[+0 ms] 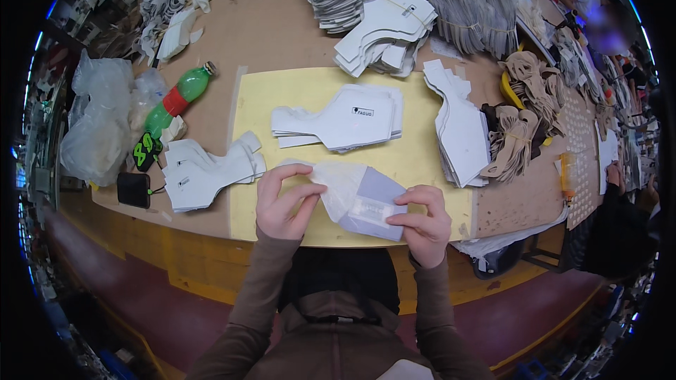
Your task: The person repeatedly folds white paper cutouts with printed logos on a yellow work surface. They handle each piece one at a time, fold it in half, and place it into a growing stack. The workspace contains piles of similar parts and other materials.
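Above the near edge of a yellow sheet, I hold a bluish-grey cut piece with a thin, whitish translucent sheet against its left part. My left hand pinches the translucent sheet's upper left end between thumb and fingers. At the other side my right hand pinches the right end of the grey piece. Just beyond them lies a stack of white cut pieces, the top one printed in black. Whether sheet and piece are stuck together, I cannot tell.
More white pieces lie in a left stack and a right stack. Bundled pieces are piled at the back. A green bottle, plastic bag and phone sit left; beige bundled strips are right.
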`<state>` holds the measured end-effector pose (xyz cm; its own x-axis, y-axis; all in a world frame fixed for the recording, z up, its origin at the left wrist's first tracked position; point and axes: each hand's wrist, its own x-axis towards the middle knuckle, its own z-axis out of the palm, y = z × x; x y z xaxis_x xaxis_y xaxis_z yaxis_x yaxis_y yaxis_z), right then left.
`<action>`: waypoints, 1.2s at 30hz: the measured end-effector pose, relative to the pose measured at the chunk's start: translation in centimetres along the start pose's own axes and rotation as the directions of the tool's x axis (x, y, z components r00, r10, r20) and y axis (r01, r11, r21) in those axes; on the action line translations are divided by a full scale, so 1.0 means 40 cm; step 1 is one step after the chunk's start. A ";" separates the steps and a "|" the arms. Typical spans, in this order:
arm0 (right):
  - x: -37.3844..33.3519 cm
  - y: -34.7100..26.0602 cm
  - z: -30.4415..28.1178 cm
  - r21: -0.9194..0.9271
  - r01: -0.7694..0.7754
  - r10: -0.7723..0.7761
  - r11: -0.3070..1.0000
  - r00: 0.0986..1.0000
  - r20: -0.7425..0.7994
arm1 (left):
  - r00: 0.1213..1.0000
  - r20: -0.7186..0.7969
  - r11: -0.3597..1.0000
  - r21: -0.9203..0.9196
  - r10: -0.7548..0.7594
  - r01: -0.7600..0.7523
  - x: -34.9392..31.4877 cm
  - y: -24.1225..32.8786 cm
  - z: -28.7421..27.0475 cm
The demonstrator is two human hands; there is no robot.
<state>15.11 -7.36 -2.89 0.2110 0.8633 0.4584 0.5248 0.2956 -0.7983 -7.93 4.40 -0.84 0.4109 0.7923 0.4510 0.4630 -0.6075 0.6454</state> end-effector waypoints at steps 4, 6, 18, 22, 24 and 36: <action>-0.014 0.011 0.009 -0.248 0.110 -0.066 0.963 0.981 0.181 | 0.980 0.019 0.963 -0.184 -0.197 0.197 -0.033 -0.022 0.032; -0.026 0.002 0.008 -0.258 0.031 0.014 0.966 0.986 0.169 | 0.951 0.047 0.919 -0.247 -0.306 0.308 -0.055 -0.023 0.042; -0.032 -0.040 0.098 -0.343 0.009 0.058 0.939 0.981 0.183 | 0.832 0.204 0.785 -0.275 -0.516 0.555 -0.045 -0.013 0.087; -0.036 -0.033 0.096 -0.353 0.006 0.068 0.936 0.978 0.199 | 0.762 0.273 0.623 -0.448 -0.588 0.641 -0.026 -0.014 0.102; -0.036 -0.034 0.097 -0.386 0.019 0.068 0.922 0.975 0.210 | 0.741 0.278 0.622 -0.411 -0.611 0.667 -0.020 -0.008 0.110; -0.028 -0.046 0.125 -0.478 0.002 0.090 0.878 0.981 0.170 | 0.723 0.346 0.622 -0.369 -0.598 0.691 0.004 -0.059 0.102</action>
<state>9.79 -6.84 -3.91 0.1141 0.9434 0.3115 0.8556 0.0661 -0.5135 -5.76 5.75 -4.80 0.2923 0.9165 -0.2730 0.2821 0.1901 0.9404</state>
